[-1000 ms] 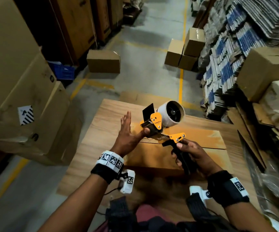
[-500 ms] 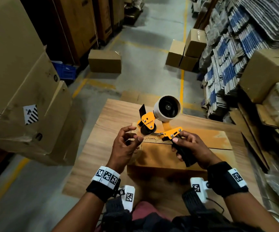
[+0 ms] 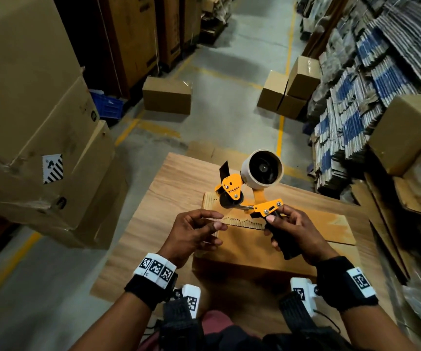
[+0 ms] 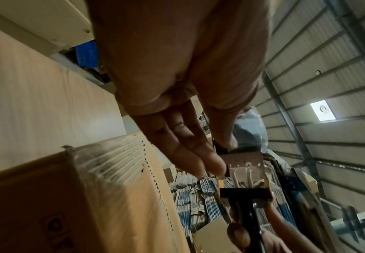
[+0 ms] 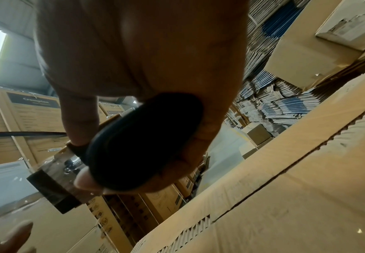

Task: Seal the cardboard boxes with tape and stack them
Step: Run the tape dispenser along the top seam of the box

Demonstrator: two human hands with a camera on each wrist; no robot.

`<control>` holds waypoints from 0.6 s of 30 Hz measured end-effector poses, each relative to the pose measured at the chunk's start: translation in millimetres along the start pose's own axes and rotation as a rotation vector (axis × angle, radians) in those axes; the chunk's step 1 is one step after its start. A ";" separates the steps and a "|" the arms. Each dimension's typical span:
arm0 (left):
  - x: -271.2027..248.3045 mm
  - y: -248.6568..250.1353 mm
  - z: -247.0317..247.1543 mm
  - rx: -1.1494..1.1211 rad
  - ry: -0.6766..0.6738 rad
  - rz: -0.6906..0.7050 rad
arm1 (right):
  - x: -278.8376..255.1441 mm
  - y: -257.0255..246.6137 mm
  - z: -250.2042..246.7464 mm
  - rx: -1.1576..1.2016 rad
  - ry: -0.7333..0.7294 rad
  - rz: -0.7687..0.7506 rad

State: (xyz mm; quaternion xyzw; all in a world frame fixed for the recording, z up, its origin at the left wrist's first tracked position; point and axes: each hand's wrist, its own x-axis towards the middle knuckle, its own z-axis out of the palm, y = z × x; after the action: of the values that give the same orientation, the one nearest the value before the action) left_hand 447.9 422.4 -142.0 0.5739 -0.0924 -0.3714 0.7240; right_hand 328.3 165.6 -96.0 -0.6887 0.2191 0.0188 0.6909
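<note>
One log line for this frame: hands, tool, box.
right hand: grips dispenser handle | left hand: at tape end, pinch unclear | box: on table, seam untaped

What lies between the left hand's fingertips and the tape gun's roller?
In the head view, a clear strip of tape spans from the left hand to the tape gun, over the cardboard box.
</note>
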 end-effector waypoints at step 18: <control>21.5 2.8 14.2 -0.254 0.180 -0.042 | -4.7 7.0 -1.9 0.007 -0.013 -0.052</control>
State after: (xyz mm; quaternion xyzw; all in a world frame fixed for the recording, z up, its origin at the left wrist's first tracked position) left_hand 456.3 397.9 -141.2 0.5106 0.0325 -0.3420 0.7882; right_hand 321.2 165.4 -100.9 -0.6915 0.1970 0.0045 0.6950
